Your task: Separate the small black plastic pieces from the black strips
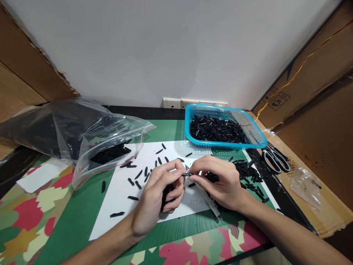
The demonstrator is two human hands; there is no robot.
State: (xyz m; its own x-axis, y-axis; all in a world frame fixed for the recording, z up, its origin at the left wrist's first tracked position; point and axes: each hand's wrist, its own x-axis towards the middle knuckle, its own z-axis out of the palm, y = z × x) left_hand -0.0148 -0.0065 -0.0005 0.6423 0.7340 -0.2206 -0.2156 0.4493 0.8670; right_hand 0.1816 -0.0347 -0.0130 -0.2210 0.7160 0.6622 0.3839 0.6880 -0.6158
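My left hand (158, 193) and my right hand (220, 182) meet over a white paper sheet (121, 198), pinching one small black plastic piece (187, 174) between their fingertips. More black pieces are bunched in my left palm. My right hand also holds a slim grey knife-like tool (208, 200) whose handle runs down toward me. Several loose black pieces (138, 176) lie scattered on the sheet, and a pile of them (248, 175) lies just right of my right hand.
A blue plastic basket (259, 141) full of black pieces stands at the back right. A clear plastic bag (82, 136) of black pieces lies at the left. Scissors (275, 160) and a small clear bag (306, 184) rest at the right on cardboard.
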